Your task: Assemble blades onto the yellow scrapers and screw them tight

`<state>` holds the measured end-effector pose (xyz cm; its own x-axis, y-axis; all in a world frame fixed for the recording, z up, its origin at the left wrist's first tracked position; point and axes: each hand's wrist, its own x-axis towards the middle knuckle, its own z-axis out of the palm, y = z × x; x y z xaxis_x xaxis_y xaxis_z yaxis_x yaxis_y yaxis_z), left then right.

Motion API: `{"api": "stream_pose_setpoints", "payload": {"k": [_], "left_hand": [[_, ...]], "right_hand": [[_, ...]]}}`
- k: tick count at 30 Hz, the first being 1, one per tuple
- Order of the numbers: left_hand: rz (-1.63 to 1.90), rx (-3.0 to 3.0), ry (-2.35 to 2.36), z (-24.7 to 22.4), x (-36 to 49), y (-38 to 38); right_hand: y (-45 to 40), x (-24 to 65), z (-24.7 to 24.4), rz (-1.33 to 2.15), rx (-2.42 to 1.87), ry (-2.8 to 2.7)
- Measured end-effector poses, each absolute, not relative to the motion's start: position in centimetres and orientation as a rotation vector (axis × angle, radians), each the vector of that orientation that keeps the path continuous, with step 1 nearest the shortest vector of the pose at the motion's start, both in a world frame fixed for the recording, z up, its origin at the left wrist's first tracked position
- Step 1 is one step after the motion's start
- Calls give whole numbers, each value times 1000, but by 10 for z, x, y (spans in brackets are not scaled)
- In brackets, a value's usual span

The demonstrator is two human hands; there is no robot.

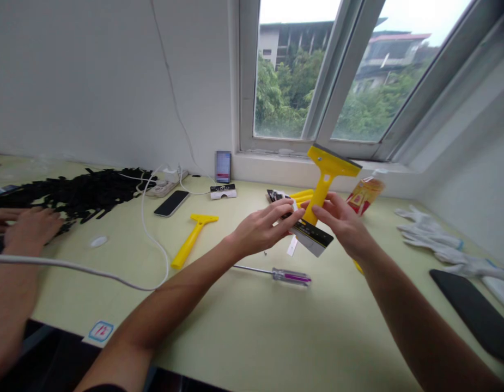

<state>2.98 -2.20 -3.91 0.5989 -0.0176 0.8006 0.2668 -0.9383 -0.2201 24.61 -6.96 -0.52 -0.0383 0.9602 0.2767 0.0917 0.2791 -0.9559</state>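
Observation:
Upright in my right hand (345, 220) is a yellow scraper (324, 182), its wide head uppermost and a dark strip along the top edge. My fingers close round its handle. My left hand (268, 226) pinches a black-and-white card sleeve (315, 238) that crosses in front of the scraper's handle end. Whether the handle passes into the sleeve or only behind it, I cannot tell. Below my hands lies a screwdriver (291, 277) with a clear and purple handle. Further yellow handles (301, 196) lie behind my hands, partly hidden. Another yellow scraper (194, 239) rests left of my forearm.
A co-worker's hands (33, 226) are at a heap of black strips (100, 190) on the left. A white cable (145, 218) loops across the table. Two phones (172, 203), a bottle (366, 193), white gloves (435, 237) and a black flat object (472, 310) are around.

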Motion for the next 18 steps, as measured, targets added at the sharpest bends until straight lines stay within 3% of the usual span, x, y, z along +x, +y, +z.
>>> {"api": "stream_pose_setpoints", "payload": {"k": [18], "left_hand": [[-1249, -2469, -109, -43, 34, -28]], "right_hand": [[-73, 215, -17, 1175, -1017, -856]]}}
